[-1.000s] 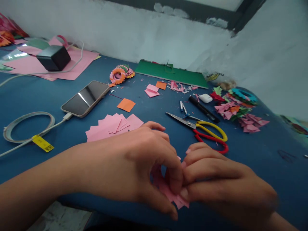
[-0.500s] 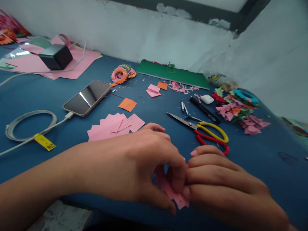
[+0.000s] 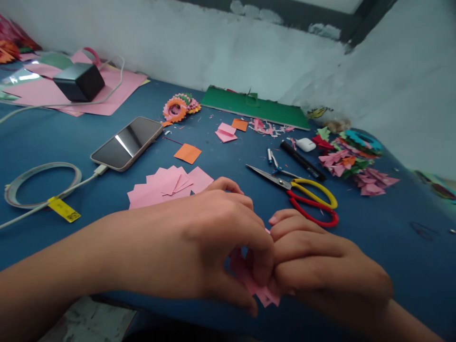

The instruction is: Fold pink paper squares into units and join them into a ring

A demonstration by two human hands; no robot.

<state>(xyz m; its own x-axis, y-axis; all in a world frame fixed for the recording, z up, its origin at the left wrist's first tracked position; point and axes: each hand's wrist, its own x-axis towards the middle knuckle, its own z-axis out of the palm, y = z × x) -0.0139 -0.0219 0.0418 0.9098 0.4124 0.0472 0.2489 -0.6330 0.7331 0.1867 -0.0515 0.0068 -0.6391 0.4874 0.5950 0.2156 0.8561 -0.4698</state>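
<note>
A pink piece of folded paper with a zigzag edge [image 3: 245, 275] shows between my hands at the lower middle. My left hand [image 3: 213, 242] curls round its left side, fingers bent over it and thumb beneath. On the right, my right hand [image 3: 320, 256] closes on the same piece, its fingertips touching those of my left hand. Part of the paper is hidden by the fingers. Behind my left hand lies a fan of pink paper sheets [image 3: 153, 190]. Scissors with yellow and red handles [image 3: 290, 185] lie partly open beyond my right hand.
A phone [image 3: 126, 145] on a cable, a tape roll [image 3: 10, 192] and a black box [image 3: 80, 81] are on the left. Orange squares [image 3: 187, 153], a green board [image 3: 254, 108], a black pen [image 3: 302, 161] and coloured folded pieces [image 3: 374, 182] lie farther back and right.
My right hand has turned and shifted a little left against the pink piece, its fingers more bunched. My left hand keeps nearly the same hold. The whole view has shifted slightly.
</note>
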